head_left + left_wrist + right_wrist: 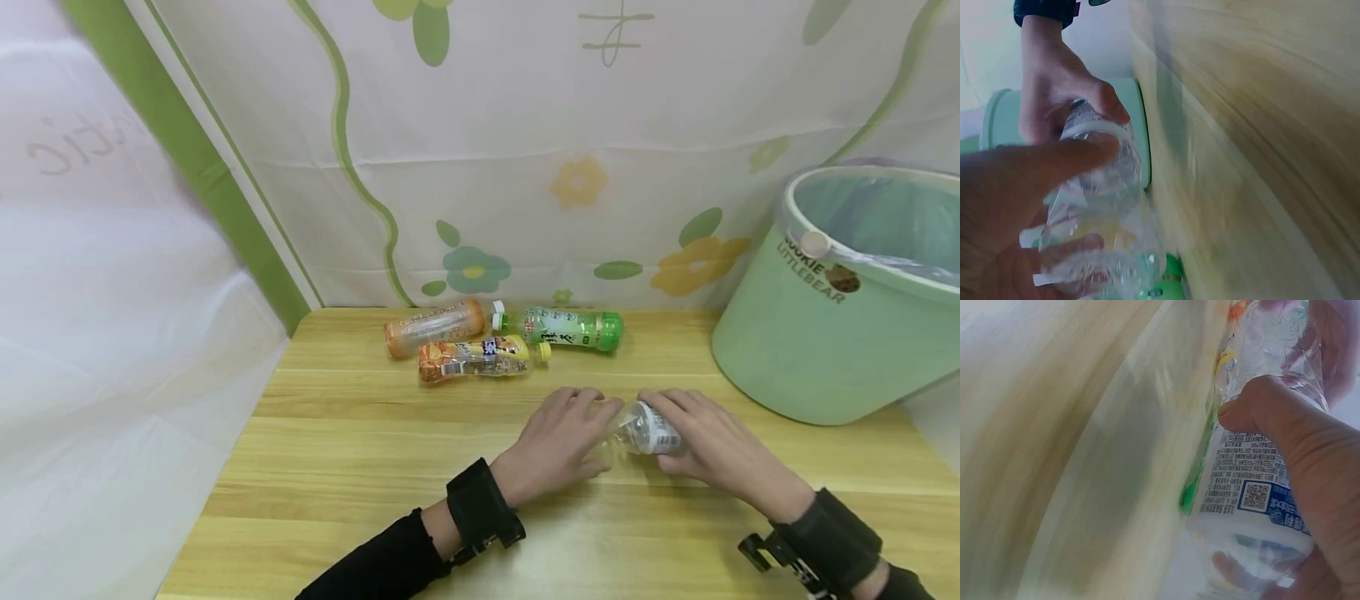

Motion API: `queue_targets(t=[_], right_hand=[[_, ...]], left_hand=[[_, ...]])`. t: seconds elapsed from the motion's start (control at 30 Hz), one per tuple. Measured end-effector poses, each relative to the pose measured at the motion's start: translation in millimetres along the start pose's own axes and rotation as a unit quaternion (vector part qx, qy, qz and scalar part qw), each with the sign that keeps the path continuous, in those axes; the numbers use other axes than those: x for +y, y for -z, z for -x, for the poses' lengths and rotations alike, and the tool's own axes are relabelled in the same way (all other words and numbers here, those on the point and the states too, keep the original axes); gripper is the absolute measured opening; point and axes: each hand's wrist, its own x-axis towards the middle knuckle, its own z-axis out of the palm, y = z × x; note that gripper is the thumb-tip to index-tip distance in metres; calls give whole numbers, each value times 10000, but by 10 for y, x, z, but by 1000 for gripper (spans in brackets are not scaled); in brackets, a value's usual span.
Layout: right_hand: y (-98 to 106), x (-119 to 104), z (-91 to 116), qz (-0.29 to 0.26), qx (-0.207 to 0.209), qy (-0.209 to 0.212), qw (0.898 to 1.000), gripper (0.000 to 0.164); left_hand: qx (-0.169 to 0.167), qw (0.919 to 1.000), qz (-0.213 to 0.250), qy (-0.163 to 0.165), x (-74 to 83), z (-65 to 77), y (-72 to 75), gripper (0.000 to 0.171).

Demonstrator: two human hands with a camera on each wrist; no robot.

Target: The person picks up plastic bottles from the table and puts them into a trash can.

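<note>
A clear plastic bottle (651,432) with a white printed label lies between the two hands above the table. My right hand (708,446) grips its labelled part; in the right wrist view the thumb crosses the bottle (1241,472) just above the QR code. At the bottle's other end, my left hand (562,437) holds the unlabelled clear part. The left wrist view has the left thumb across the near side of the bottle (1129,219), with fingers showing through the plastic behind it. From the head camera, the left hand partly hides that end.
Beyond the hands lie an orange-labelled bottle (435,327), an orange-drink bottle with a yellow cap (480,358) and a green-labelled bottle (562,328). A light green bin (832,333) with a plastic liner stands at the right. A patterned curtain (525,150) hangs behind the table (330,467).
</note>
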Motion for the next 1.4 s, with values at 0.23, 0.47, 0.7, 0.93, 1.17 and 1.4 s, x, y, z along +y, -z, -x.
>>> queue_targets(t=[0.23, 0.47, 0.7, 0.93, 1.17, 1.4], right_hand=[[49, 66, 41, 19, 23, -169, 9999, 86], [88, 103, 59, 30, 114, -265, 9996, 86], [134, 128, 77, -64, 156, -327, 9993, 86], [218, 172, 80, 3, 246, -341, 9991, 85], [528, 270, 50, 171, 330, -245, 9990, 88], [1097, 314, -34, 692, 617, 163, 9956, 93]], left_hand=[[-413, 9969, 276, 617, -197, 263, 116, 97], [-476, 9860, 381, 1554, -502, 622, 213, 86], [102, 9729, 171, 2304, -815, 1029, 163, 85], [178, 9660, 383, 2550, -930, 1274, 23, 83], [127, 9641, 309, 2634, -935, 1321, -34, 82], [18, 9618, 282, 2722, -958, 1345, -36, 83]])
